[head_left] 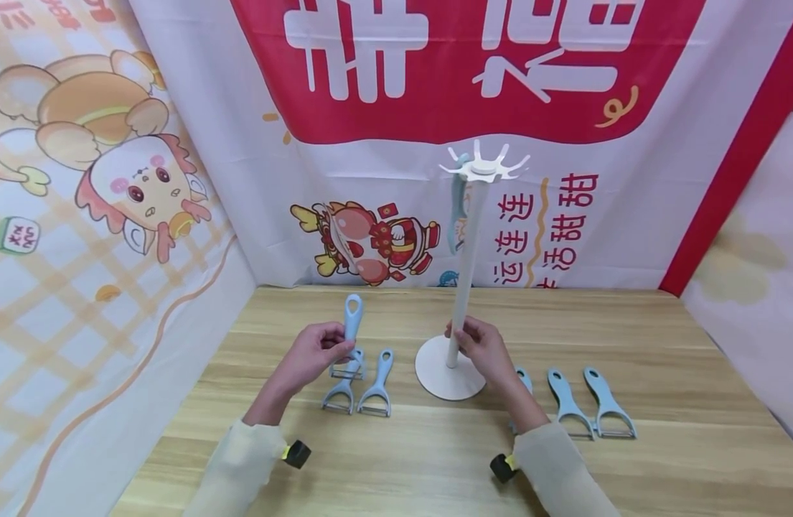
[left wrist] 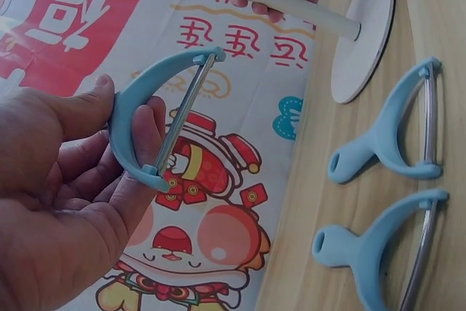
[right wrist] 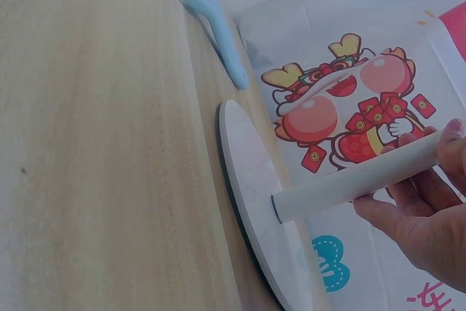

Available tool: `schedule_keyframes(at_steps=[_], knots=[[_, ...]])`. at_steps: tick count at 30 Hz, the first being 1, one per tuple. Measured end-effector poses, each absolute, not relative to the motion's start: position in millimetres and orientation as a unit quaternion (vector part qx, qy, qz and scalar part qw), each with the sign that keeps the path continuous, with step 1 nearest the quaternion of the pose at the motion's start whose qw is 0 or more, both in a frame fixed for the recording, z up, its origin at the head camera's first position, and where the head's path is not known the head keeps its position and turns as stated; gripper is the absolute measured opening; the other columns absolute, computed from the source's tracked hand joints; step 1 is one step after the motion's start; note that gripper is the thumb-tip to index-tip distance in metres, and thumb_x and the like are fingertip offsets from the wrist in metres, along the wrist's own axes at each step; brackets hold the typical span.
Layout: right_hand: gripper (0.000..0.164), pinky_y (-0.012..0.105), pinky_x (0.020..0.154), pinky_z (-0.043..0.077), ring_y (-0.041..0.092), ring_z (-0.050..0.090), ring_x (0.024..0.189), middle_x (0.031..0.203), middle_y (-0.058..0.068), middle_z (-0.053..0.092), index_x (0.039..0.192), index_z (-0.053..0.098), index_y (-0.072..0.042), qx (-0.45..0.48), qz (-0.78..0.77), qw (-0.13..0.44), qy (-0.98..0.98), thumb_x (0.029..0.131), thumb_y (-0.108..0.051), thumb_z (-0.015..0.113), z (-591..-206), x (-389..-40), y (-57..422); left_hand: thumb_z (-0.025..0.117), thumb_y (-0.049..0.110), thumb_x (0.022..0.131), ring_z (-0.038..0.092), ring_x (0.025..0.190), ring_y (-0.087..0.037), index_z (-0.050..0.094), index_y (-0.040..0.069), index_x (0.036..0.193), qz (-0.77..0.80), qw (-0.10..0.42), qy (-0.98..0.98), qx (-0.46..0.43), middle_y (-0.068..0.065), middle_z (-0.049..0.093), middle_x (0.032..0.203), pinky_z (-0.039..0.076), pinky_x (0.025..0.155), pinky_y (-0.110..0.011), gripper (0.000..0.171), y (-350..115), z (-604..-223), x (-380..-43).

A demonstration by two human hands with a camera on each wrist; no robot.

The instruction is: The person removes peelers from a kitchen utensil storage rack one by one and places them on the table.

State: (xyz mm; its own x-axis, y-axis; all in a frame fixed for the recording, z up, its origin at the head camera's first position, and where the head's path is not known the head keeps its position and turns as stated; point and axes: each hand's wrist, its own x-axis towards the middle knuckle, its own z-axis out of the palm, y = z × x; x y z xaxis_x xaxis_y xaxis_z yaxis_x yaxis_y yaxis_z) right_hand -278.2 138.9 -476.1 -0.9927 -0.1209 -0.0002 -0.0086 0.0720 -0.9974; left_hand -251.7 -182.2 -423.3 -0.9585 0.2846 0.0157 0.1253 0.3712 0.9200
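My left hand (head_left: 313,353) grips a light blue Y-shaped peeler (head_left: 352,324) with its looped handle up. In the left wrist view that peeler's steel blade (left wrist: 186,114) sticks out past the fingers, and the handle is hidden in the hand. My right hand (head_left: 489,352) holds the lower part of a white upright pole (head_left: 468,258), thumb and fingers around it. This pole rises from a round white base (head_left: 449,388) on the table to a ring of white hooks (head_left: 483,169). A blue peeler (head_left: 457,205) hangs from a hook at the back left.
Two blue peelers lie left of the base, one (head_left: 382,377) nearer it and another (head_left: 340,393) under the raised peeler. Several more (head_left: 562,393) lie to the right, one partly behind my right forearm. A printed cloth (head_left: 377,158) hangs behind the wooden table (head_left: 409,467).
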Motion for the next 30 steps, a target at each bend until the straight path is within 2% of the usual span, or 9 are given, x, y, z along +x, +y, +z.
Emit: schedule_keyframes(at_steps=[4, 7, 14, 22, 30], knots=[[0.021, 0.046, 0.106, 0.046, 0.032, 0.056, 0.129, 0.122, 0.018, 0.065, 0.120, 0.063, -0.002, -0.043, -0.681, 0.041, 0.730, 0.103, -0.009, 0.052, -475, -277, 139, 0.063, 0.004, 0.096, 0.069, 0.083, -0.018, 0.063, -0.010, 0.106, 0.536, 0.068, 0.833, 0.120, -0.019, 0.070, 0.096, 0.062, 0.079, -0.034, 0.017, -188, -426, -251], [0.022, 0.046, 0.107, 0.046, 0.033, 0.056, 0.130, 0.123, 0.020, 0.064, 0.121, 0.062, -0.001, -0.044, -0.682, 0.042, 0.729, 0.103, -0.009, 0.052, -475, -277, 139, 0.063, 0.005, 0.096, 0.069, 0.084, -0.021, 0.064, -0.007, 0.104, 0.524, 0.065, 0.841, 0.116, -0.016, 0.070, 0.094, 0.061, 0.080, -0.040, 0.015, -193, -428, -252], [0.024, 0.046, 0.106, 0.047, 0.032, 0.056, 0.129, 0.123, 0.018, 0.064, 0.124, 0.060, 0.001, -0.045, -0.681, 0.042, 0.730, 0.103, -0.009, 0.051, -474, -277, 139, 0.063, 0.004, 0.096, 0.067, 0.080, -0.015, 0.063, -0.010, 0.105, 0.507, 0.065, 0.853, 0.106, -0.015, 0.069, 0.092, 0.061, 0.074, -0.028, 0.016, -208, -433, -254], [0.020, 0.046, 0.105, 0.047, 0.031, 0.058, 0.127, 0.123, 0.020, 0.064, 0.119, 0.063, -0.003, -0.042, -0.679, 0.041, 0.732, 0.103, -0.009, 0.052, -476, -278, 138, 0.063, 0.004, 0.095, 0.068, 0.081, -0.018, 0.062, -0.012, 0.108, 0.495, 0.074, 0.861, 0.086, -0.013, 0.068, 0.089, 0.061, 0.080, -0.042, 0.020, -223, -445, -256], [0.020, 0.044, 0.105, 0.048, 0.030, 0.058, 0.127, 0.122, 0.017, 0.065, 0.119, 0.063, -0.004, -0.038, -0.677, 0.042, 0.733, 0.103, -0.008, 0.052, -474, -278, 138, 0.064, 0.003, 0.094, 0.066, 0.079, -0.016, 0.063, -0.012, 0.106, 0.484, 0.078, 0.868, 0.076, -0.011, 0.067, 0.086, 0.062, 0.078, -0.039, 0.020, -233, -457, -260]])
